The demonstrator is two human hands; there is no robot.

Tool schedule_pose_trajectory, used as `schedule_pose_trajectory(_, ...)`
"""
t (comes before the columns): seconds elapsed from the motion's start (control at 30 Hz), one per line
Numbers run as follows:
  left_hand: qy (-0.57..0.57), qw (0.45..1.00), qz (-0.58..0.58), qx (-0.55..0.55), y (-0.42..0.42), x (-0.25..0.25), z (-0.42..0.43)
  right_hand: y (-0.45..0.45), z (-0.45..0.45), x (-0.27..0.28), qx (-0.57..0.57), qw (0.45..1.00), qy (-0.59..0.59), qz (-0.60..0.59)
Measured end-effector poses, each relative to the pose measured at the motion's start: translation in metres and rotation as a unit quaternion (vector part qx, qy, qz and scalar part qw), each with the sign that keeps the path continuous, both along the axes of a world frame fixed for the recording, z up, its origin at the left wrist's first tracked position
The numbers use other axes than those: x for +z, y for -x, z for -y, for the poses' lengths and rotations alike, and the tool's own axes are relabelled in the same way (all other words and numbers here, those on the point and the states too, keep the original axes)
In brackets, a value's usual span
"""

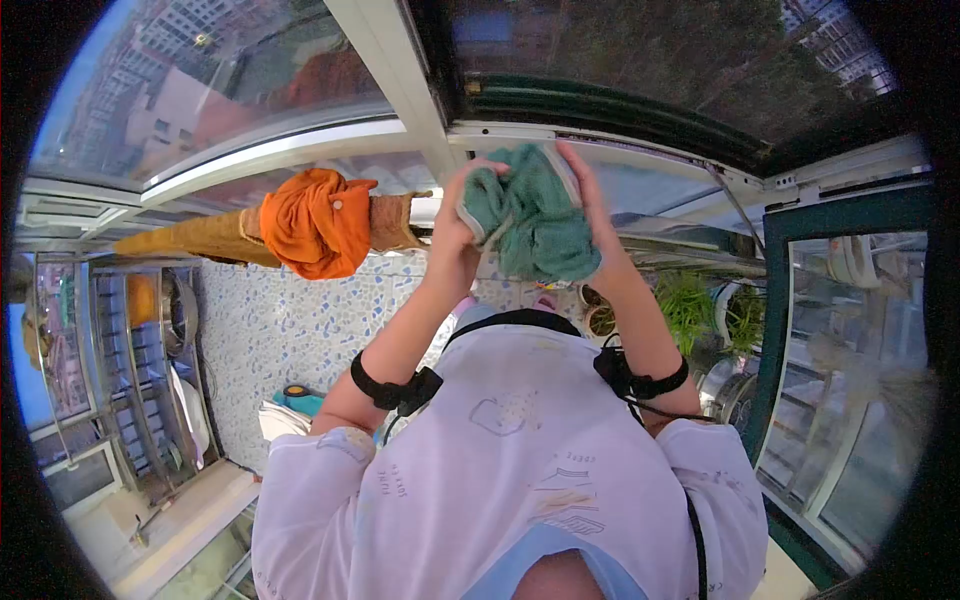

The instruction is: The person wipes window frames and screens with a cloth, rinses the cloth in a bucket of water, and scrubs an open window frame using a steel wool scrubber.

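Observation:
A bunched green cloth (545, 225) with a pale border is held up in front of my chest, near the window frame. My left hand (457, 222) is closed around its left side, with the fingers partly hidden by the folds. On the other side my right hand (597, 215) grips the cloth, its fingers along the pale edge. To the left of my left hand, a crumpled orange cloth (318, 222) lies on a narrow brown ledge (190, 238).
Windows (250, 90) run along the front. Potted green plants (685, 310) stand low on the right, near a dark green framed door (775, 330). A metal rack (130, 350) is at the left. Speckled tile floor (270, 330) shows below, with orange-handled scissors (295, 391) near my left elbow.

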State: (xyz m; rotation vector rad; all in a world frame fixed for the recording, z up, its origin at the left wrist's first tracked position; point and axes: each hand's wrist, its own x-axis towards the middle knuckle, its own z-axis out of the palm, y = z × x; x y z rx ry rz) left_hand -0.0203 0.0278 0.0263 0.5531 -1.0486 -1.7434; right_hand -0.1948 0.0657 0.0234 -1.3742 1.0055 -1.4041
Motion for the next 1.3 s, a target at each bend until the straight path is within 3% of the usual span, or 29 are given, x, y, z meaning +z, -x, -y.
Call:
schedule_pose_trajectory(0.03,0.001,1.0,-0.003,-0.004,-0.002,-0.001,0.001,0.0,0.0,-0.001,-0.004,1.0,0.001,-0.003)
schedule_pose_trajectory(0.1,0.246,0.943,0.226,0.001,-0.005,-0.006,0.007,0.005,-0.003,-0.005,0.029,0.998,-0.04,0.046)
schedule_pose_trajectory(0.13,0.268,0.938,0.219,-0.027,-0.004,-0.004,0.007,0.009,-0.006,-0.008,0.015,0.998,-0.038,0.039)
schedule_pose_trajectory(0.23,0.266,0.943,0.176,-0.094,0.004,0.006,0.0,0.02,-0.019,-0.003,-0.018,1.0,-0.021,-0.004)
schedule_pose_trajectory(0.27,0.31,0.923,0.158,-0.165,-0.001,0.004,0.008,0.017,-0.025,0.005,-0.062,0.997,-0.033,-0.017)
schedule_pose_trajectory(0.33,0.305,0.918,0.168,-0.191,0.007,0.003,0.003,0.015,-0.035,0.012,-0.123,0.991,-0.045,-0.032)
schedule_pose_trajectory(0.4,0.308,0.907,0.217,-0.188,0.016,0.006,-0.008,0.014,-0.043,0.016,-0.222,0.944,0.036,-0.24)
schedule_pose_trajectory(0.53,0.384,0.88,0.247,-0.13,0.029,0.002,-0.016,-0.003,-0.061,0.034,-0.291,0.919,0.001,-0.264)
schedule_pose_trajectory(0.77,0.43,0.85,0.244,-0.18,0.052,-0.005,-0.024,-0.007,-0.104,0.025,-0.348,0.897,-0.055,-0.266)
schedule_pose_trajectory(1.03,0.415,0.869,0.231,-0.14,0.074,-0.015,-0.079,0.02,-0.166,0.02,-0.308,0.902,-0.102,-0.286)
schedule_pose_trajectory(1.1,0.41,0.876,0.231,-0.103,0.081,-0.018,-0.097,0.034,-0.189,0.029,-0.245,0.922,-0.128,-0.272)
schedule_pose_trajectory(1.23,0.313,0.921,0.209,-0.105,0.091,-0.036,-0.146,0.074,-0.249,0.035,-0.162,0.93,-0.092,-0.315)
schedule_pose_trajectory(1.3,0.173,0.962,0.161,-0.136,0.103,-0.031,-0.168,0.089,-0.279,0.035,-0.125,0.952,-0.107,-0.258)
